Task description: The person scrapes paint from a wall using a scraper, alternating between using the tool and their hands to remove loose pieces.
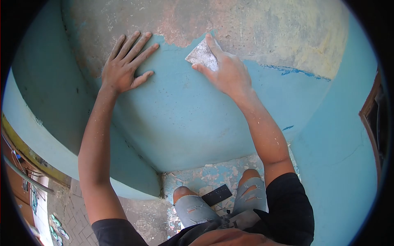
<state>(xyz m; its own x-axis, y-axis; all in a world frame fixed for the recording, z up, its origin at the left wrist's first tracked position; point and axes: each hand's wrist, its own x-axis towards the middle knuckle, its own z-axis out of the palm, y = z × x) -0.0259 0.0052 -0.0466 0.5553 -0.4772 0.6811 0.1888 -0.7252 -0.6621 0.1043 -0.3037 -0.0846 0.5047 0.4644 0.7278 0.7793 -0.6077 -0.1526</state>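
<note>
My left hand (125, 67) lies flat on the wall with its fingers spread, across the border between bare plaster and blue paint. It holds nothing. In my right hand (233, 74) is a flat scraper (204, 55), a grey-white, dust-speckled plate with straight edges. The thumb and fingers grip it, and it rests against the wall near the ragged paint edge; part of it is hidden under the hand. Blue paint (180, 110) covers the lower wall. Above it, the stripped plaster (262, 28) looks grey, pinkish and yellowish.
A blue side wall (53, 82) curves along the left. Paint flakes litter the floor (205, 174), where a dark flat rectangle (216, 194) lies between my knees. Sandals (57, 227) lie on the paving at lower left. A brown frame (370, 102) stands at far right.
</note>
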